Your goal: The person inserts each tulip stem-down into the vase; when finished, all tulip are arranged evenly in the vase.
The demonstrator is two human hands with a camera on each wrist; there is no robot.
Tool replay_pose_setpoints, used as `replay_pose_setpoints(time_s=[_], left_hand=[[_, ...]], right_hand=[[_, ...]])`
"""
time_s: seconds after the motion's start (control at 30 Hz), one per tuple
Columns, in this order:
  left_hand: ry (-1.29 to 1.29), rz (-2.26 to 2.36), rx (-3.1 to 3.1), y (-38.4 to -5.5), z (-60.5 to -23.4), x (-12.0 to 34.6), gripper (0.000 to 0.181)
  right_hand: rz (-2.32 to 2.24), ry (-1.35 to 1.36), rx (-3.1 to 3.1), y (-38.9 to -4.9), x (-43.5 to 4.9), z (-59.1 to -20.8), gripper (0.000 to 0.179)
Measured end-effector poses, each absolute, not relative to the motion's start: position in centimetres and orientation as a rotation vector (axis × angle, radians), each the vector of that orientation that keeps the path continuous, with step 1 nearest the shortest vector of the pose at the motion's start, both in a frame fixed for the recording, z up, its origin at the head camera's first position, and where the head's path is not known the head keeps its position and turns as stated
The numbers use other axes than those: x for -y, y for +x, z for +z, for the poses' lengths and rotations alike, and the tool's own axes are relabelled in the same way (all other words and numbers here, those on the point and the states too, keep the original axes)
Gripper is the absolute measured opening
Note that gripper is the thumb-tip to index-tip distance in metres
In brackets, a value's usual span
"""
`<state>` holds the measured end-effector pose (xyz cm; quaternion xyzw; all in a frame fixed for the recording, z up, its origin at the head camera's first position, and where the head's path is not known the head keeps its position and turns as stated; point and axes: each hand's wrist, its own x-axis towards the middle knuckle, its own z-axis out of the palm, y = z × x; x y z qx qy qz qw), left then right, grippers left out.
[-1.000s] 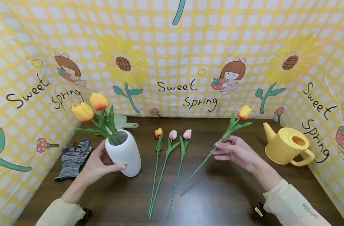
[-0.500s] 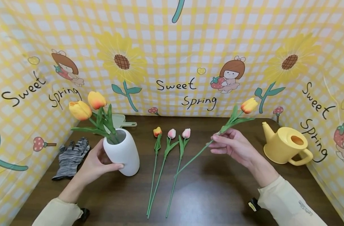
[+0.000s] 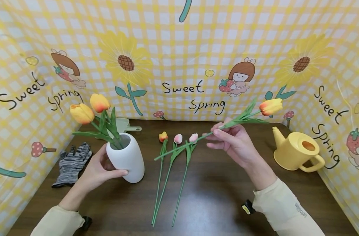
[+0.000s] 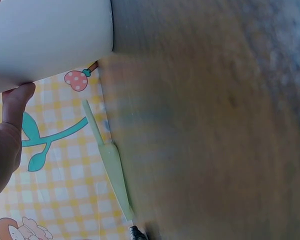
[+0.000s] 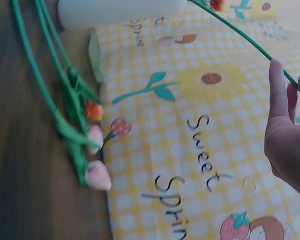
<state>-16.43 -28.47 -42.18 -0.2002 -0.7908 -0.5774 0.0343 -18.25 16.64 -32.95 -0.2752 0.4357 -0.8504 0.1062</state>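
Observation:
My left hand grips the white vase around its side, thumb across the front. Two yellow-orange tulips stand in the vase, leaning left. My right hand pinches the green stem of another yellow-orange tulip just below its leaves. That tulip is tilted, blossom at upper right, with its stem end pointing left towards the vase. In the right wrist view, the held stem runs between thumb and fingers. Below the stem, an orange tulip and two pink tulips lie on the table.
A yellow watering can stands at the right. On the left lies a grey knitted glove. Behind the vase is a pale green dustpan-like scoop. A checked cloth surrounds the dark wooden table at the back and sides.
My right hand has lifted and moved left, tipping the tulip so its stem swings from pointing down to nearly level. The left hand keeps its grip on the vase.

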Motion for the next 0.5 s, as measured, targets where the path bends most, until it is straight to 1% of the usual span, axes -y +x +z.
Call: replay_pose_setpoints(time_s=[0.23,0.5], left_hand=[[-0.622,-1.794,2.43,-16.4,-42.2,28.5,0.094],[-0.617,-1.77,2.441,-16.3,-42.2,28.5,0.093]], right_hand=[[-2.553,-0.932,-1.34,-18.6,-13.6,-30.6,0.018],[-2.539,-0.935,-1.47,-19.1,-10.0,-28.3,0.01]])
